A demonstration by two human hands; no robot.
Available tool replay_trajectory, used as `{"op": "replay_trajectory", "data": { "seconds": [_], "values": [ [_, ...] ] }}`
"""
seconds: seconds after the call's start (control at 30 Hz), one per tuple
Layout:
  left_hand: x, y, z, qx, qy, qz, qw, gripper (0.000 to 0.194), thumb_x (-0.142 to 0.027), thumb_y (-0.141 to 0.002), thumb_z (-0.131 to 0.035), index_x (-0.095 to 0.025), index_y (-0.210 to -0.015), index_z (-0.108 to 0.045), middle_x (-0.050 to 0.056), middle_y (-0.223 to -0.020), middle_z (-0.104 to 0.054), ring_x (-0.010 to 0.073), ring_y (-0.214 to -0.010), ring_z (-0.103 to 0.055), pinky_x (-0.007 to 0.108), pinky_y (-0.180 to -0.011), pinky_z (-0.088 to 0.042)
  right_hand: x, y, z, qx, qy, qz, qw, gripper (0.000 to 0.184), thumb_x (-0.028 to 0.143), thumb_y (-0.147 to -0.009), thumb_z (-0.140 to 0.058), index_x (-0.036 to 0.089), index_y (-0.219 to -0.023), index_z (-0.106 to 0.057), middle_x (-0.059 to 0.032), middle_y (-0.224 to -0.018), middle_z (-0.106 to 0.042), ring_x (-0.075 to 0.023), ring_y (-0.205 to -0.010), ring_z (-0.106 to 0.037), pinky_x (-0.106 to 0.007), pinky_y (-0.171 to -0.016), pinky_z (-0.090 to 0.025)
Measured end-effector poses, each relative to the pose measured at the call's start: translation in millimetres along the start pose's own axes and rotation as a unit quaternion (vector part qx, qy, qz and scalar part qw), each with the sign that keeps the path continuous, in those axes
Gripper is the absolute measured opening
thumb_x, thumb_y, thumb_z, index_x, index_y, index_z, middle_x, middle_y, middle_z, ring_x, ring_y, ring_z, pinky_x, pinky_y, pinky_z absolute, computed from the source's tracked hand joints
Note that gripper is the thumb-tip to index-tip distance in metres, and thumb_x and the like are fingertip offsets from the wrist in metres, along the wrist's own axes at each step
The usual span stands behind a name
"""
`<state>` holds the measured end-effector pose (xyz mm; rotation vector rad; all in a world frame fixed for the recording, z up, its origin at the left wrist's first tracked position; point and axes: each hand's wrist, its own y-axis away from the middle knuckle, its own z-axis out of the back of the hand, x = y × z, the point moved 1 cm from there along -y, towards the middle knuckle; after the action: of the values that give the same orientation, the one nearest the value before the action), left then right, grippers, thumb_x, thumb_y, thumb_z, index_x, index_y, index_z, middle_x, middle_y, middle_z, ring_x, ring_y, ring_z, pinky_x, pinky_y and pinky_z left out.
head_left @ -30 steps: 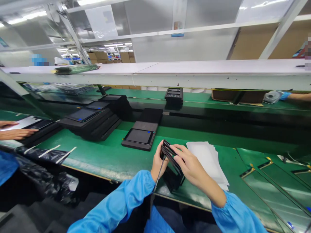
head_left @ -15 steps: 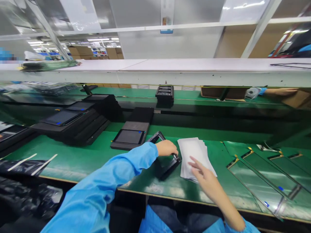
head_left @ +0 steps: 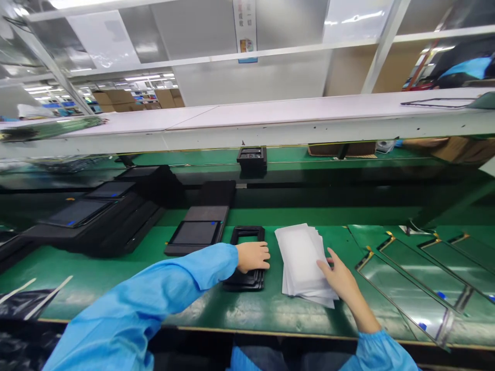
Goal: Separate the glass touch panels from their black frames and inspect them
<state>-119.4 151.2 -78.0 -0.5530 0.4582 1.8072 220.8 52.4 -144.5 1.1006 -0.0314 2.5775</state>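
A stack of black rectangular frames [head_left: 243, 282] lies flat on the green bench in front of me. My left hand [head_left: 253, 256] rests across the middle of it from the left, fingers loosely apart, covering part of the frames. Just right of the frames is a loose pile of white sheets [head_left: 303, 260], its edges uneven. At the pile's right edge is my right hand [head_left: 337, 272], thumb at the sheets and fingers spread, with nothing gripped. Behind the left forearm a dark screen panel [head_left: 195, 233] with a blue tab sits on a black foam pad [head_left: 209, 212].
Black foam pads [head_left: 127, 226] bearing screens are stacked on the left. Several clear glass panels with dark borders [head_left: 402, 296] lie at the right. A small black stack [head_left: 251, 161] stands at the back beneath a white shelf [head_left: 270, 116]. A person's arm [head_left: 423, 142] shows behind.
The black frames, tilted up in my left hand before, now lie flat, and the hand's grip has loosened. My right hand has shifted from over the sheets to their right edge.
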Motion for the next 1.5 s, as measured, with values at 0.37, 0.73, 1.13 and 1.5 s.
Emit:
{"op": "replay_trajectory", "data": {
  "seconds": [0.37, 0.73, 1.13, 1.5],
  "values": [
    [-7.6, -53.1, -40.5, -0.308, 0.216, 0.189, 0.907, 0.037, -0.036, -0.095, -0.068, -0.021, -0.129, -0.071, 0.01, -0.108, -0.077, 0.024, -0.092, -0.074, 0.043, -0.089, -0.06, 6.3, -22.7, 2.5, 0.027, -0.128, -0.021, 0.991, 0.041, 0.045, -0.102, -0.066, 0.018, -0.132, -0.064, -0.0078, -0.114, -0.074, -0.0246, -0.1, -0.073, -0.049, -0.095, -0.058],
    [-42.9, -107.0, -55.9, -0.47, 0.365, 0.198, 0.779, 0.056, -0.029, -0.084, -0.078, -0.018, -0.136, -0.061, 0.015, -0.14, -0.068, 0.0331, -0.128, -0.065, 0.051, -0.114, -0.048, 23.0, 0.9, 13.9, -0.041, -0.342, 0.104, 0.933, 0.076, 0.039, -0.093, -0.065, 0.019, -0.161, -0.037, -0.0151, -0.152, -0.053, -0.0278, -0.125, -0.066, -0.048, -0.108, -0.054],
    [-118.1, -100.5, -34.4, -0.554, 0.415, 0.024, 0.721, 0.091, -0.054, -0.082, -0.083, -0.026, -0.154, -0.036, 0.017, -0.146, -0.059, 0.0371, -0.135, -0.06, 0.049, -0.116, -0.045, 46.5, 34.6, 42.2, -0.097, -0.475, 0.215, 0.848, 0.098, 0.082, -0.085, -0.055, 0.023, -0.161, -0.039, -0.0145, -0.16, -0.051, -0.0395, -0.147, -0.047, -0.052, -0.117, -0.042],
    [-125.0, -110.8, -42.8, -0.63, 0.442, 0.044, 0.637, 0.035, -0.046, -0.085, -0.082, -0.02, -0.101, -0.063, 0.014, -0.128, -0.074, 0.0319, -0.121, -0.069, 0.043, -0.102, -0.052, 79.5, 37.4, 77.1, -0.144, -0.49, 0.113, 0.852, 0.023, 0.042, -0.086, -0.077, 0.019, -0.086, -0.08, -0.0045, -0.085, -0.076, -0.0231, -0.083, -0.064, -0.033, -0.076, -0.048]
  ]
}}
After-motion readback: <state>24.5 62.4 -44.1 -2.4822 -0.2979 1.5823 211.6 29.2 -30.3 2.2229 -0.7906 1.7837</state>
